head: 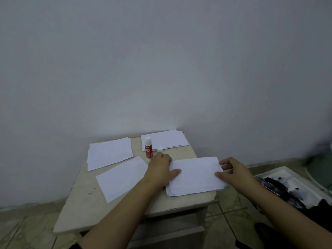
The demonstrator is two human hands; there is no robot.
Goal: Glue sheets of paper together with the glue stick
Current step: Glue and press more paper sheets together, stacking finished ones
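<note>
A red glue stick [148, 149] stands upright with its white tip bare, and its small white cap [160, 149] sits just to its right. At the front right of the small table [125, 212] lies a stack of white sheets [195, 177]. My left hand [160, 168] grips the top sheet's left edge, thumb on top. My right hand [231, 169] pinches its right edge, fingers curled under. A single sheet [122, 177] lies to the left.
Two more paper stacks lie at the back left [109, 152] and back right [164, 140]. The table stands against a grey wall. On the tiled floor to the right sits a white tray [287, 184] with dark cloth on it.
</note>
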